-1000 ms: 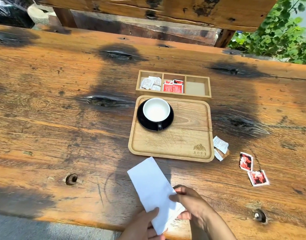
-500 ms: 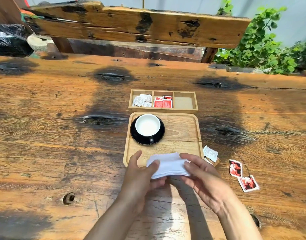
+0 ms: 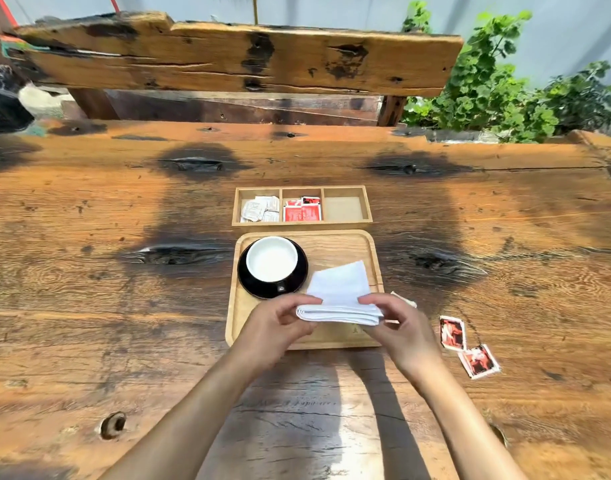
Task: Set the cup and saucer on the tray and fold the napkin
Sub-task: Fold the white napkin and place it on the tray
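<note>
A white cup point(image 3: 271, 258) stands on a black saucer point(image 3: 297, 278) in the far left corner of the wooden tray point(image 3: 335, 245). Over the tray's near right part I hold a folded white napkin point(image 3: 338, 292) by its two near corners. My left hand point(image 3: 279, 323) pinches the left end of the fold and my right hand point(image 3: 397, 323) pinches the right end. The napkin's far corner points away from me, beside the saucer. The tray's near edge is partly hidden by my hands.
A three-part wooden box point(image 3: 302, 206) with white and red packets sits just behind the tray. Two red packets point(image 3: 468, 346) lie on the table right of the tray, and a pale packet point(image 3: 406, 299) peeks out by my right hand. A bench and plants stand beyond the table.
The napkin was flat near the table's front edge; both hands folded it smaller and carried it forward over the tray. The view has tilted up.
</note>
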Demonstrator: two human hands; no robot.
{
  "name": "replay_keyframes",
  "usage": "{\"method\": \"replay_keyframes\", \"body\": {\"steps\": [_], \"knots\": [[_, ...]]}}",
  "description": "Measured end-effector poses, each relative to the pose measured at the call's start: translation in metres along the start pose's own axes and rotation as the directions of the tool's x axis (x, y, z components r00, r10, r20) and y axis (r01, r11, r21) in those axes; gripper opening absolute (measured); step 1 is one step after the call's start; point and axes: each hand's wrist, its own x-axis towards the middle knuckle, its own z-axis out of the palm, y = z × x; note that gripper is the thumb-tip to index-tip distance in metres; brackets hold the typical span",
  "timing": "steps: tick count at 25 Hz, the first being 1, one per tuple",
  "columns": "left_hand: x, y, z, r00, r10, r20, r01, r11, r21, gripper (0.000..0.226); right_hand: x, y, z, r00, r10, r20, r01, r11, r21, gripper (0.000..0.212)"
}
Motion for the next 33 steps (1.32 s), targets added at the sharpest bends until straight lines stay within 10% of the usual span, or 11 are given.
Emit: {"method": "replay_keyframes", "body": {"steps": [6,19,33], "knots": [[-0.028,-0.078,0.008,0.993,-0.04,0.113,0.028,0.994,0.107,0.016,-0.034,0.063,0.015,0.976,0.142,0.165,-0.125,0.986,-0.11,0.014],[-0.039,-0.116,0.028,0.969,-0.217,0.119,0.193,0.964,0.181,0.025,-0.053,0.107,0.042,0.912,0.295,0.284,-0.349,0.923,0.163,0.031],[-0.043,-0.134,0.05,0.873,-0.436,-0.22,0.469,0.873,0.133,0.044,-0.054,0.113,0.076,0.867,0.472,-0.158,-0.495,0.849,-0.184,0.043]]}}
